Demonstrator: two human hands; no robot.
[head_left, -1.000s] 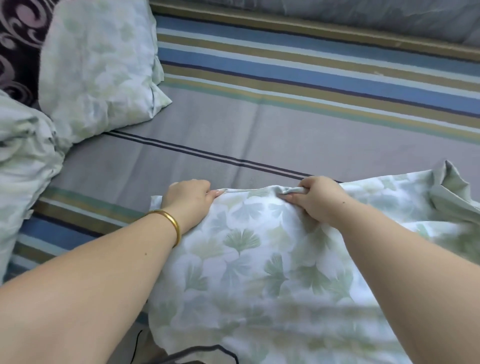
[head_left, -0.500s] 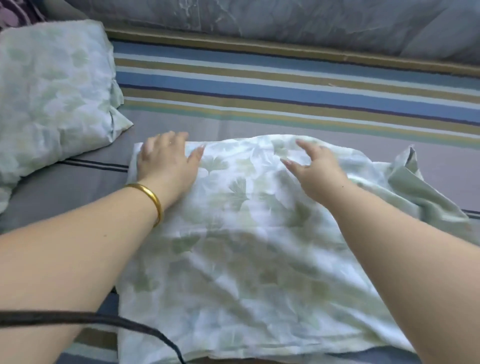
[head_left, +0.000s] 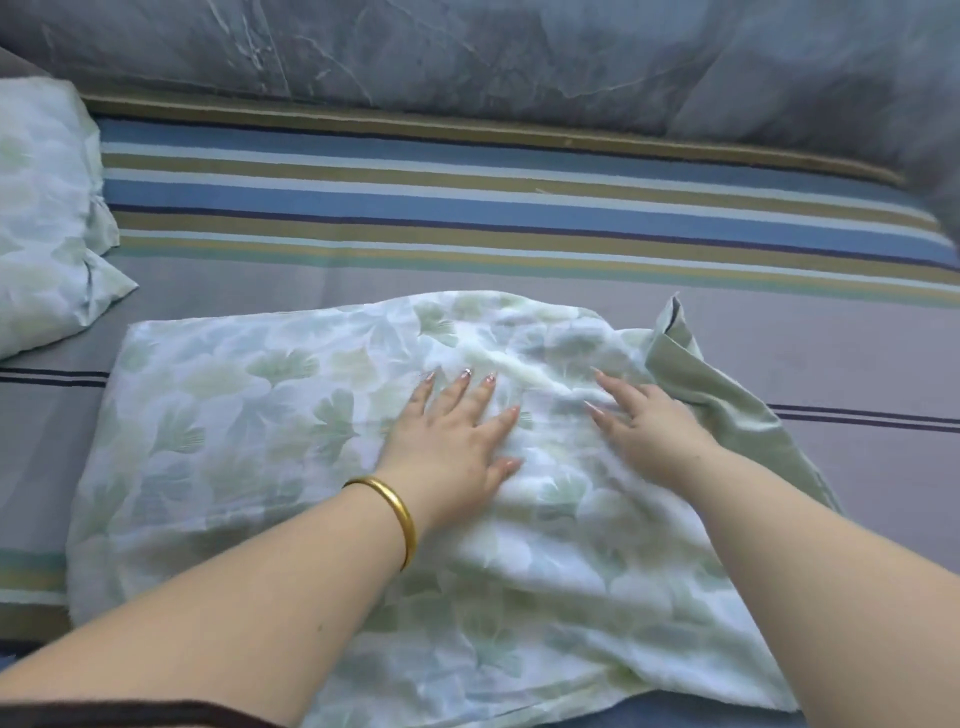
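Just right of the pillow (head_left: 47, 218), on the striped bed sheet (head_left: 467, 208), the leaf-print pillowcase (head_left: 234, 415) lies spread flat. Its green flap (head_left: 727, 415) is folded up on the side away from the pillow. The left hand (head_left: 447, 441) and right hand (head_left: 649, 426) are palm down on it with fingers straight, gripping nothing. Half a second ago the left hand sat at the corner nearest the pillow; now it is mid-cloth, close to the right hand. A second ago both hands pinched the edge. There is a gold bangle (head_left: 400, 509) on the left wrist.

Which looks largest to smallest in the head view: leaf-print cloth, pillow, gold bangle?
1. leaf-print cloth.
2. pillow, partly cut off by the frame, so its full size is unsure.
3. gold bangle.
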